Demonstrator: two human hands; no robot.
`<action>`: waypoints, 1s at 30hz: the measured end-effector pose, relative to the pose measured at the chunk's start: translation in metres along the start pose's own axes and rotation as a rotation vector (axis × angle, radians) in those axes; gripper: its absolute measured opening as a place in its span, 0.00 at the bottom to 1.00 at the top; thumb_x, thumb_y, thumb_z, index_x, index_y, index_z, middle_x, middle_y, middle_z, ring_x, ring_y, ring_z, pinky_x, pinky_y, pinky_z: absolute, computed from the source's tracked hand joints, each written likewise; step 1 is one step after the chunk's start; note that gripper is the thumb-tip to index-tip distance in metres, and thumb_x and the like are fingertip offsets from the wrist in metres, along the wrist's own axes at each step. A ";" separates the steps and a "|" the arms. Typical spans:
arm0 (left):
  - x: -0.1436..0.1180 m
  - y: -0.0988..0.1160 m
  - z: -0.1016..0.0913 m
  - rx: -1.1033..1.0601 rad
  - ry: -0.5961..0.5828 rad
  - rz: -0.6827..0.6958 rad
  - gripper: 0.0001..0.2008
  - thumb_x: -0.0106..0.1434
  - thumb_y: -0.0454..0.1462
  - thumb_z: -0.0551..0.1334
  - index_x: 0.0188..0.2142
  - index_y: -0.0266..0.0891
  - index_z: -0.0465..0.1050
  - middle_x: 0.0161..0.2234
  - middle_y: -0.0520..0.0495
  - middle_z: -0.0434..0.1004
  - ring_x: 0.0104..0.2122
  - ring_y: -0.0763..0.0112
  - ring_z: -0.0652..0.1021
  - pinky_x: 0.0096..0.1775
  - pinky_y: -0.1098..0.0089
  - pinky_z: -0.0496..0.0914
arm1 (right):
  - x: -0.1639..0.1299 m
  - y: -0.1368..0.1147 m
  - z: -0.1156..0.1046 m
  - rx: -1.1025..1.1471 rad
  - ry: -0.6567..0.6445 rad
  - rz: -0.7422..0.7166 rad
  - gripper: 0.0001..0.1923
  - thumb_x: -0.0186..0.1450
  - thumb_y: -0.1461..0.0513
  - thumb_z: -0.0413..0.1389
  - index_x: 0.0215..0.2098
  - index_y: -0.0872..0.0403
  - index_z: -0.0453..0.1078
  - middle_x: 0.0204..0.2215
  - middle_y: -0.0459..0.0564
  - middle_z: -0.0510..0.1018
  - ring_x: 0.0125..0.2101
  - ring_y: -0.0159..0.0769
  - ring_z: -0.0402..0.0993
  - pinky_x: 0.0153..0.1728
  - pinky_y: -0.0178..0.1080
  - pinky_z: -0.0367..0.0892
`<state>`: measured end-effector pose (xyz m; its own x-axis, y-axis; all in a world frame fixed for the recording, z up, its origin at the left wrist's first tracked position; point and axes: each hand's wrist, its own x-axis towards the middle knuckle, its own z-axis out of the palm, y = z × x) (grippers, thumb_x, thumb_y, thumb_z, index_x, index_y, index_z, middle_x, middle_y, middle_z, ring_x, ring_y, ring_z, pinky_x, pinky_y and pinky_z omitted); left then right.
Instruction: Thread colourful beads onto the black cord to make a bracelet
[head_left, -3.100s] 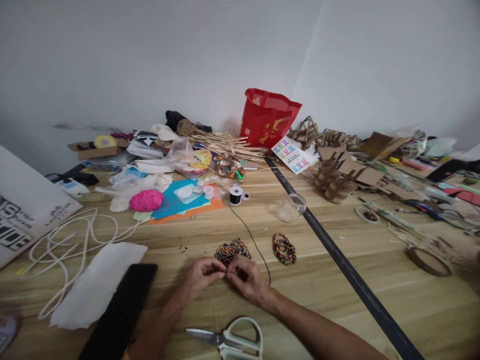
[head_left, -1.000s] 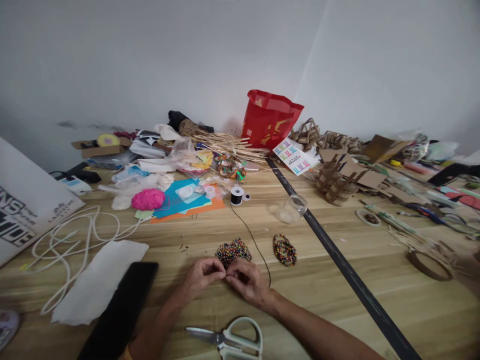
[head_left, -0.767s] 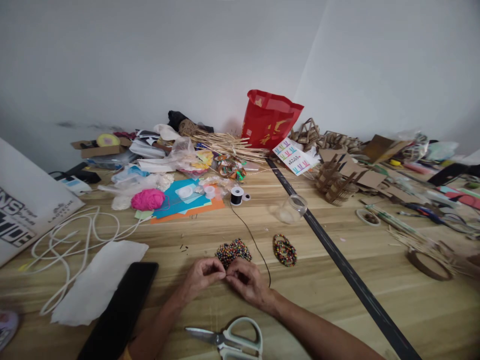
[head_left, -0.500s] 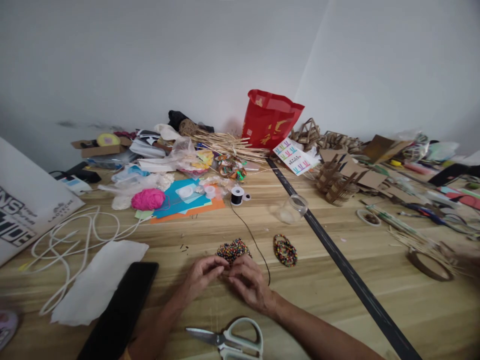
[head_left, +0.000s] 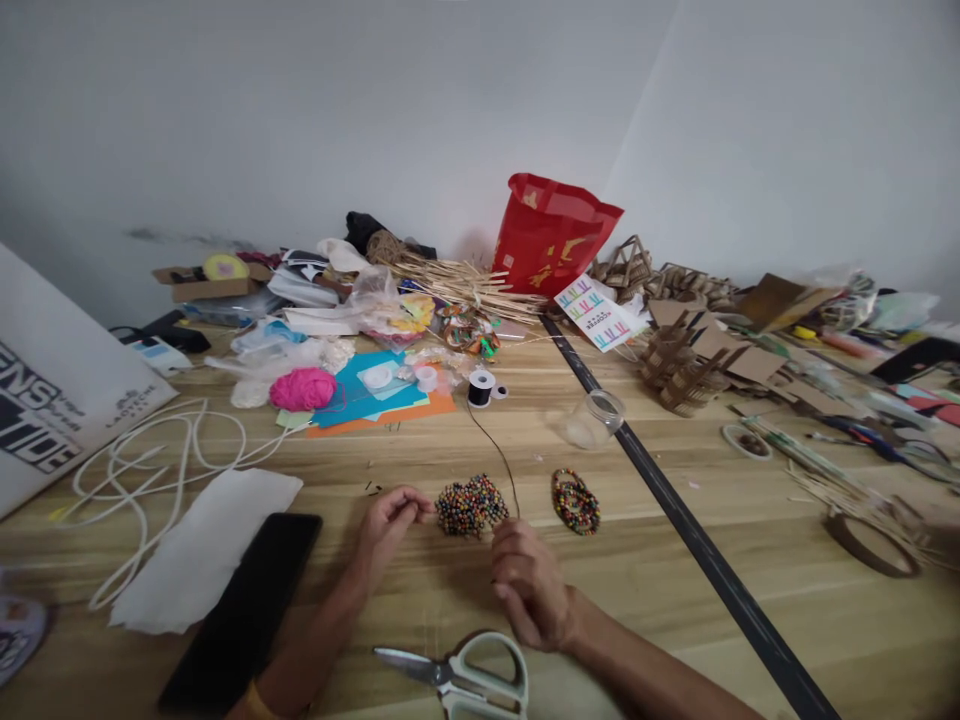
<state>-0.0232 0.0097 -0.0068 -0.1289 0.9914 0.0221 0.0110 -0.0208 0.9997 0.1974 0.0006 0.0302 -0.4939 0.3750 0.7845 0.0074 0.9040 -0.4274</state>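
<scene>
My left hand is closed in a pinch at the left edge of a pile of small multicoloured beads. What its fingertips hold is too small to make out. To the right of the pile my right hand is closed, its fingers curled, and its contents are hidden. A thin black cord runs from a spool down to the right hand, where it disappears from sight. A beaded bracelet, looped in coils, lies right of the pile. Below the hands rest scissors with pale handles.
A black phone and white paper lie at left, beside a white cable. A clear jar lies near the dark strip. Pink yarn, a red bag and small woven baskets stand farther back.
My hands were together in front of the beads and have moved apart, the left to the left, the right to the right and nearer me. More of the bead pile shows. The view has shifted slightly.
</scene>
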 end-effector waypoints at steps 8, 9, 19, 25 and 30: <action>0.005 -0.011 -0.003 0.180 0.085 0.083 0.06 0.52 0.37 0.62 0.27 0.36 0.76 0.26 0.47 0.79 0.28 0.67 0.77 0.33 0.70 0.71 | 0.008 -0.003 -0.011 -0.017 0.035 0.057 0.09 0.65 0.67 0.47 0.42 0.51 0.62 0.28 0.51 0.68 0.30 0.39 0.67 0.31 0.42 0.67; 0.005 -0.011 -0.003 0.217 0.078 0.112 0.06 0.53 0.37 0.62 0.28 0.36 0.77 0.27 0.46 0.80 0.29 0.66 0.77 0.34 0.69 0.71 | 0.007 -0.002 -0.007 -0.049 -0.008 0.053 0.09 0.65 0.68 0.48 0.42 0.52 0.63 0.28 0.51 0.69 0.31 0.38 0.67 0.31 0.40 0.67; 0.004 -0.016 0.004 0.529 -0.030 0.289 0.09 0.56 0.30 0.58 0.32 0.38 0.78 0.32 0.44 0.78 0.32 0.66 0.77 0.34 0.69 0.72 | -0.021 0.014 0.034 0.016 -0.372 0.187 0.07 0.69 0.66 0.48 0.42 0.55 0.67 0.39 0.54 0.76 0.40 0.37 0.70 0.42 0.39 0.68; 0.004 -0.011 0.007 0.659 -0.069 0.326 0.09 0.55 0.29 0.59 0.30 0.40 0.77 0.30 0.47 0.77 0.32 0.65 0.77 0.37 0.67 0.71 | -0.025 0.017 0.035 0.071 -0.358 0.283 0.09 0.69 0.66 0.48 0.45 0.54 0.67 0.40 0.55 0.75 0.42 0.37 0.71 0.45 0.39 0.69; 0.004 -0.007 0.008 0.715 -0.122 0.354 0.08 0.57 0.30 0.59 0.29 0.39 0.77 0.29 0.46 0.76 0.31 0.66 0.76 0.35 0.69 0.71 | -0.024 0.017 0.034 0.095 -0.358 0.307 0.10 0.69 0.66 0.48 0.45 0.54 0.68 0.39 0.55 0.75 0.41 0.36 0.71 0.44 0.38 0.69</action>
<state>-0.0162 0.0151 -0.0137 0.1097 0.9494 0.2944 0.6683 -0.2897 0.6851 0.1794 -0.0001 -0.0111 -0.7495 0.5129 0.4187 0.1290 0.7334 -0.6674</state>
